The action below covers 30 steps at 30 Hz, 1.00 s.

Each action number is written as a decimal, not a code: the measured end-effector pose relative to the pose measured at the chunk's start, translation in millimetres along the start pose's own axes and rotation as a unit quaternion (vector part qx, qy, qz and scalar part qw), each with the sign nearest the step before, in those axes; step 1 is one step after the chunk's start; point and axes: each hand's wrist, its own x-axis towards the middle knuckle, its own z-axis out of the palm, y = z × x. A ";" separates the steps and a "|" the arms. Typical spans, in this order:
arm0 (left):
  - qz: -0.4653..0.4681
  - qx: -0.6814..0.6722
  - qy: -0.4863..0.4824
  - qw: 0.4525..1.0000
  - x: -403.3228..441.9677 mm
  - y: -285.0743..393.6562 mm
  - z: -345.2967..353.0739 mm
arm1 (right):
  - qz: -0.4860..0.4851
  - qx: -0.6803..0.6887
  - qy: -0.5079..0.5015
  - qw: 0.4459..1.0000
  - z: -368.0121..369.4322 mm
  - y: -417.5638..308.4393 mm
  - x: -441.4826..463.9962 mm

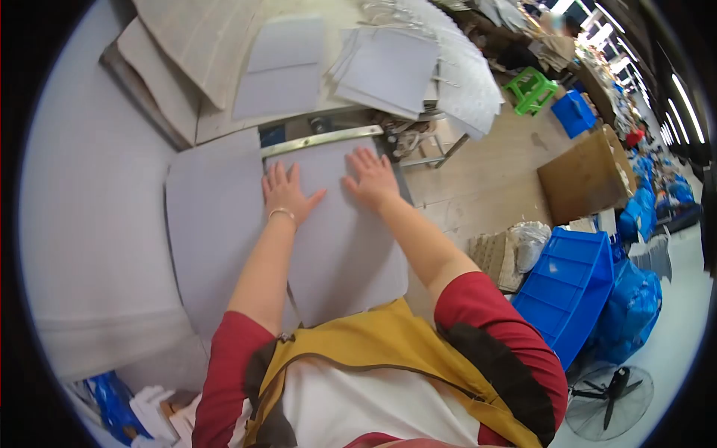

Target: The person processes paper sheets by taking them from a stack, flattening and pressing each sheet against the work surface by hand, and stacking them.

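A large pale grey-white sheet (pixel 340 246) lies flat before me, its far edge at a metal bar (pixel 321 142) with small holes. My left hand (pixel 288 196) rests on the sheet near its left edge, fingers spread and pointing to the bar. My right hand (pixel 371 179) lies flat near the right edge, fingers apart, just short of the bar. Neither hand grips anything. Left of the sheet is another pale panel (pixel 216 224). Whether there is one sheet or a stack under my hands, I cannot tell.
Beyond the bar, a table holds white sheets (pixel 388 67), two pale boards (pixel 280 67) and a stack of thin strips (pixel 467 82). At right stand a green stool (pixel 531 91), a cardboard box (pixel 582 175), a blue crate (pixel 560 287) and a fan (pixel 609 403). A white wall (pixel 89 201) borders the left.
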 end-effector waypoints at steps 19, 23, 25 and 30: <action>0.035 0.006 -0.048 0.998 7.7 -26.9 1.8 | 0.021 -0.002 -0.018 1.000 -1.0 -1.0 -1.1; 0.083 0.091 -0.091 0.988 8.9 -28.1 -12.4 | 0.022 0.002 -0.016 1.000 -0.9 -1.2 -1.7; 0.088 0.112 -0.113 0.983 8.8 -27.3 -19.7 | 0.019 -0.001 -0.014 1.000 -2.2 -2.1 -2.4; 0.105 0.090 -0.063 0.988 -1.3 -39.3 -7.2 | 0.038 -0.024 -0.034 0.998 -7.1 -7.3 -2.8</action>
